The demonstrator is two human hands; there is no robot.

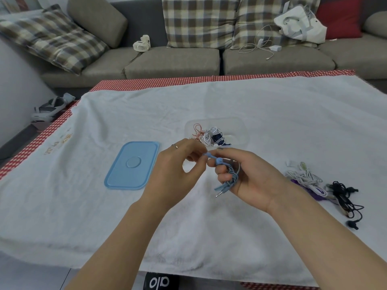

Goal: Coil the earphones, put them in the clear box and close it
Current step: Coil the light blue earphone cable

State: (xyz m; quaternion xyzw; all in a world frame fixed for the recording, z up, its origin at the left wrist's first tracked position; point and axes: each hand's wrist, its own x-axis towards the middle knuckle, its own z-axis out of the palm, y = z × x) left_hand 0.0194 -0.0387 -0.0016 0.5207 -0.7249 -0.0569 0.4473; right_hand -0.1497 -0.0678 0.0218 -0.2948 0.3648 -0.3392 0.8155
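Both hands hovered close together above bare white towel (188, 227), with open cloth toward the person. Just beyond the right hand (249, 176) stood the clear box (240, 130), open-topped but partly filled with coiled earphones (211, 137). The blue lid (132, 165) lay left of the left hand (178, 170); tangled cables (322, 187) crowded the right.

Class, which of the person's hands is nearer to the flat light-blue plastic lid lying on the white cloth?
Left. The left hand hovers just right of the flat light-blue plastic lid; the right hand, holding the coiled blue earphones, is farther right.
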